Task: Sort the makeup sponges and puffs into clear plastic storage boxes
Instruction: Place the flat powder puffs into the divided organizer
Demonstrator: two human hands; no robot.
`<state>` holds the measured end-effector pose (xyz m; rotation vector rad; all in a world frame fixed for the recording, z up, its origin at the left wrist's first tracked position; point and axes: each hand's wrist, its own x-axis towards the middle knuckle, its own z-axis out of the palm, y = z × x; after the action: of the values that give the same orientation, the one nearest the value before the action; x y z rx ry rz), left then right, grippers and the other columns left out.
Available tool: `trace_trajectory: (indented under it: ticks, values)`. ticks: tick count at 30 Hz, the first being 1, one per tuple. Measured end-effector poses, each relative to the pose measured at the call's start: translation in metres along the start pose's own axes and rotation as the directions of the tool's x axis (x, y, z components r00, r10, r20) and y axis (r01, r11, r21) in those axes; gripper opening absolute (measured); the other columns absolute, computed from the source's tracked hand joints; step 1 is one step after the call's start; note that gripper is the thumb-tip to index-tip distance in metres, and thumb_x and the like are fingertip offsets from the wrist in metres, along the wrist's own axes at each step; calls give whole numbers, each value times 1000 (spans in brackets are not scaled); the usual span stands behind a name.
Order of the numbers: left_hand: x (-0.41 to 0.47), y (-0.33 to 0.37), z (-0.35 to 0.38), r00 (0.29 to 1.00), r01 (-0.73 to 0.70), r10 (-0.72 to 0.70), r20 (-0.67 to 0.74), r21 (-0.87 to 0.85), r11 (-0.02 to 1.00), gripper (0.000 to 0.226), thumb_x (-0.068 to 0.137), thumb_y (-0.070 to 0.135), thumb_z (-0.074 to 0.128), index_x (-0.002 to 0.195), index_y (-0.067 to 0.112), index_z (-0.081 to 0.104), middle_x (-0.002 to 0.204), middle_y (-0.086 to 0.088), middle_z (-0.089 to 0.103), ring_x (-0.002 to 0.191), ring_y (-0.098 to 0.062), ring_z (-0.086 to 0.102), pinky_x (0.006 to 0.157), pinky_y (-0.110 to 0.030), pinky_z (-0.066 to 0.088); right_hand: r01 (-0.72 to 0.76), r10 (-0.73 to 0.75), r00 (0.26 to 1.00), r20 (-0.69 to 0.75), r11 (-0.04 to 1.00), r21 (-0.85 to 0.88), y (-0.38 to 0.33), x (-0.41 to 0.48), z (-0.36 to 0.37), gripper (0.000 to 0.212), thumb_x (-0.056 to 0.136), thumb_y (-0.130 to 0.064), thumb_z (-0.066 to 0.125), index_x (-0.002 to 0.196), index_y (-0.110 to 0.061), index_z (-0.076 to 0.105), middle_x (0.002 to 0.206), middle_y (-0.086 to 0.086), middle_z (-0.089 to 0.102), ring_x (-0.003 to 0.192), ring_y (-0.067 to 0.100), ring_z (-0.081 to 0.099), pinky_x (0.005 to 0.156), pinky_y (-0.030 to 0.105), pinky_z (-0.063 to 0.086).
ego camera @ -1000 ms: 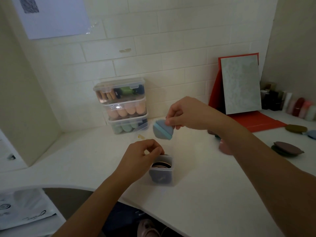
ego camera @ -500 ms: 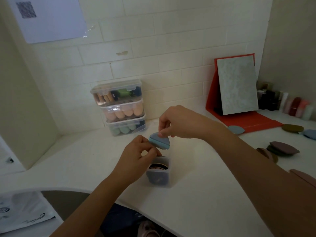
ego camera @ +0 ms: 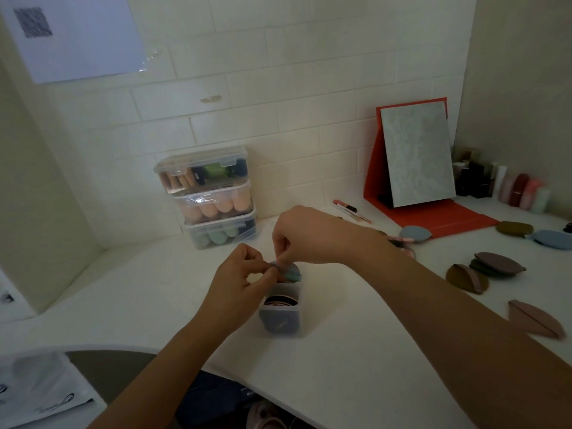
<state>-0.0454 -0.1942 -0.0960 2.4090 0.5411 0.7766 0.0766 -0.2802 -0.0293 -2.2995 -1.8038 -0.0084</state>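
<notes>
So the blue puff (ego camera: 291, 271) came down to just over the small clear box (ego camera: 280, 317). The left hand (ego camera: 238, 280) now pinches it along with the right hand (ego camera: 309, 236), so it's probably going in next.

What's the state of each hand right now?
Left hand: pinching the edge of the blue puff above the small clear box.
Right hand: pinching the same blue puff from above.

The puff (ego camera: 291, 271) at centre is showing grey-blue with a teal edge. A mauve puff (ego camera: 532, 318) is lying at 4 o'clock, an olive puff (ego camera: 513, 228) at 3 o'clock. The stand (ego camera: 433, 219) at 2 o'clock is showing red, its mirror (ego camera: 416, 153) mottled grey-green.
</notes>
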Motion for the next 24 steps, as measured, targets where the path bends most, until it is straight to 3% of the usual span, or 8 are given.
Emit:
trace_trajectory:
  ticks: [4, 8, 11, 14, 18, 20, 24]
  values:
    - [0, 0, 1, 1000, -16, 16, -18, -30, 999, 23, 87, 16, 58, 71, 29, 68, 83, 4, 51, 79, -6, 52, 65, -1, 33, 14, -12, 999, 41, 998, -63, -2, 5, 8, 14, 84, -18, 66, 94, -11, 73, 89, 4, 67, 73, 12, 56, 56, 14, 38]
    - [0, -1, 1, 1000, 1, -1, -5, -63, 998, 21, 88, 14, 57, 81, 21, 75, 87, 9, 60, 84, -4, 57, 70, -9, 39, -5, 10, 987, 159, 999, -34, 5, 4, 9, 22, 85, -23, 67, 102, -9, 72, 90, 6, 70, 72, 12, 58, 60, 15, 42]
    - [0, 1, 1, 1000, 8, -8, 2, -73, 997, 22, 88, 15, 57, 81, 24, 75, 83, 14, 68, 82, 0, 61, 68, -5, 42, -8, 4, 978, 209, 1000, 18, 11, 3, 9, 21, 86, -25, 67, 101, -12, 73, 77, 0, 66, 64, 9, 56, 55, 14, 42]
    - [-1, 4, 2, 999, 34, -32, 25, -73, 997, 24, 89, 16, 54, 78, 26, 74, 77, 11, 70, 77, -6, 63, 70, -12, 44, -39, 15, 983, 185, 991, 125, 21, 0, -2, 14, 85, -30, 66, 89, -17, 73, 65, -7, 61, 59, 4, 53, 53, 14, 37]
    - [-1, 4, 2, 998, 45, -42, 45, -70, 997, 24, 90, 18, 54, 77, 26, 72, 78, 11, 69, 78, -5, 62, 68, -10, 41, -204, 214, 976, -47, 965, 168, 59, 2, -14, 18, 85, -27, 65, 70, -17, 65, 64, -3, 60, 56, 8, 53, 50, 18, 38]
    - [-1, 3, 2, 998, 44, -40, 53, -73, 996, 23, 90, 18, 54, 78, 25, 72, 78, 10, 69, 79, -6, 62, 68, -10, 42, -362, 372, 917, -142, 928, 89, 88, 4, -9, 17, 88, -17, 57, 73, -9, 63, 67, 3, 57, 63, 17, 54, 52, 23, 39]
    - [0, 2, 2, 997, 55, -50, 63, -89, 994, 23, 90, 19, 56, 79, 25, 74, 79, 12, 70, 79, -4, 63, 71, -12, 44, -623, 611, 772, -176, 782, -18, 141, -9, 14, 13, 90, -8, 47, 77, -6, 48, 76, 5, 49, 78, 23, 50, 67, 30, 40]
